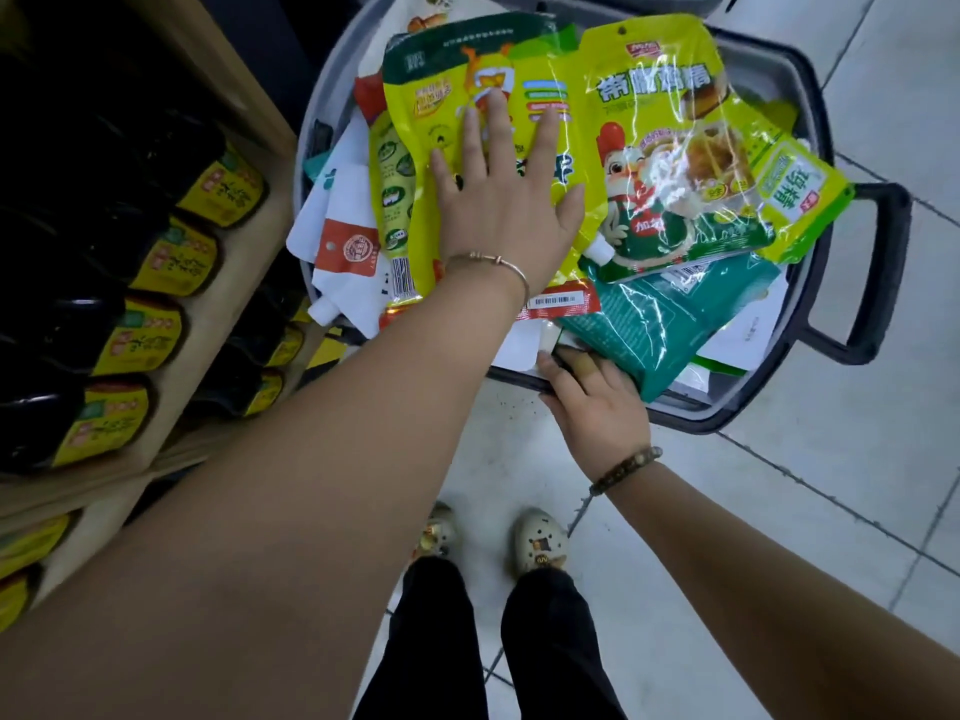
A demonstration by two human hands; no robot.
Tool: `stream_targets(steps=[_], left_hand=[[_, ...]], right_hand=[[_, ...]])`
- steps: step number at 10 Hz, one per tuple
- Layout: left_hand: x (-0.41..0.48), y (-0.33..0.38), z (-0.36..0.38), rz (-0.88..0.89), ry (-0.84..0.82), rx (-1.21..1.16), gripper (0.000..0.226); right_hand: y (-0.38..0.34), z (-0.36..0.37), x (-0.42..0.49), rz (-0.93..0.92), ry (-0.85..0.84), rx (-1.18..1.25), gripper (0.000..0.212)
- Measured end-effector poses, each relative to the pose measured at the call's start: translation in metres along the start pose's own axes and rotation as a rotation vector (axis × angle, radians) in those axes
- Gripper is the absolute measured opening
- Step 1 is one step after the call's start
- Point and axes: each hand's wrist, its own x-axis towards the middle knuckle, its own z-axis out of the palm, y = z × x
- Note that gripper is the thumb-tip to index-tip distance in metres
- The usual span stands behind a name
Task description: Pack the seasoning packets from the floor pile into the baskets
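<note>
The glossy yellow-green plastic seasoning packet (441,70) atop the full grey plastic basket (696,420) looks light, limp and slippery, best pinched by a sealed edge; the left hand (498,200) presses it, fingers straight and spread, while the right hand (597,402) grips the basket's near rim.

Upper right of centre, yellow-green plastic packet with a cartoon rooster (675,163): I read 加加 on its red patch, and the white headline ends 鸡精. Smaller yellow-green packet at right (795,194): 鸡精, rotated. Yellow labels on the dark bottles at left (156,262): illegible to me.
</note>
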Motion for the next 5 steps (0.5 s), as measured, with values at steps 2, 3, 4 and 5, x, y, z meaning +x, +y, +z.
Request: stream_targets(steps=[2,3,4,5], left_hand=[[0.005,-0.004,-0.023,-0.008,-0.201,-0.084,0.063],[-0.011,-0.019,-0.053,-0.04,-0.201,-0.312,0.055],[-0.081,-0.047,-0.073,-0.238,-0.207,-0.49,0.045],[-0.185,-0.079,-0.104,-0.433,-0.507,-0.466,0.045]], right_hand=[[-0.008,-0.019,0.002,0.055,-0.224,0.01,0.06],[-0.011,-0.035,-0.003,0.098,-0.441,0.039,0.064],[-0.011,-0.068,-0.012,0.183,-0.554,0.058,0.059],[-0.027,-0.138,-0.03,0.192,-0.642,0.071,0.054]])
